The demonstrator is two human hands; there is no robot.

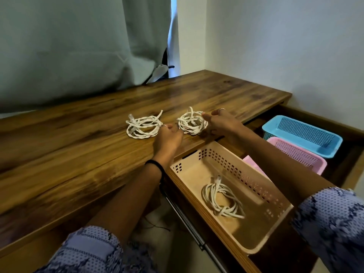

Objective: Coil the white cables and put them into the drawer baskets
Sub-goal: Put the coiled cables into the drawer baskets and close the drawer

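Note:
Two coiled white cables lie on the wooden desk (78,146). The left coil (142,126) sits free, with my left hand (169,137) just to its right, fingers curled between the two coils. The right coil (192,121) has my right hand (220,121) at its right edge, thumb and fingers touching the loops. A third coiled cable (221,200) rests inside the beige basket (246,174) in the open drawer.
A blue basket (301,134) and a pink basket (297,154) stand in the drawer beyond the beige one, both without cables. A grey curtain (78,46) hangs behind the desk. A white wall (285,46) lies to the right.

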